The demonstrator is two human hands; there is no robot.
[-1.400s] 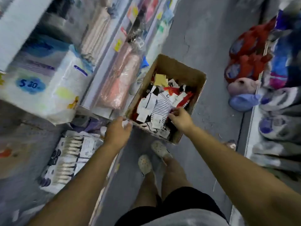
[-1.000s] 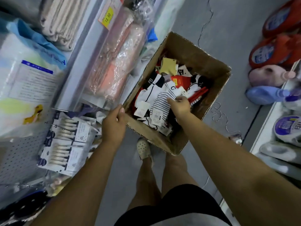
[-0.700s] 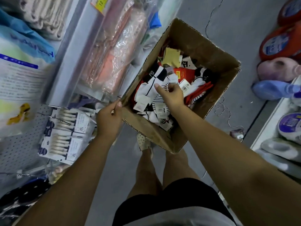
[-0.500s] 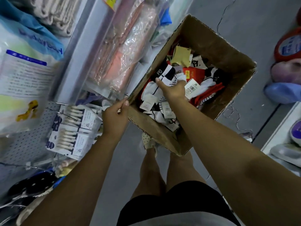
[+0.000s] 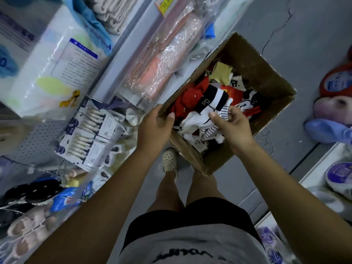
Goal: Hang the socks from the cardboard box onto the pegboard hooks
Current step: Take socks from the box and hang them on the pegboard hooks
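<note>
From the head camera, the left hand (image 5: 154, 128) grips the near rim of the cardboard box (image 5: 266, 73), thumb inside and fingers curled over the wall, probably to steady it and keep it tipped toward the person while the other hand digs. What the box rests on is hidden. The right hand (image 5: 234, 126) reaches inside, its fingers curled and pinching a striped white sock (image 5: 222, 114) at the top of the heap, seemingly to draw out one pair. The socks (image 5: 196, 121) all lie in the box, a loose jumble: red ones (image 5: 187, 98) toward the left wall, a black-and-white cuff lettered PG (image 5: 211, 99) across the middle, card tags and a yellow piece further back. None is out of the box yet. The pegboard (image 5: 36, 141) stands to the left, well apart from the box, its hooks (image 5: 91, 116) carrying carded packs (image 5: 85, 138), so a lifted pair must travel across to it
</note>
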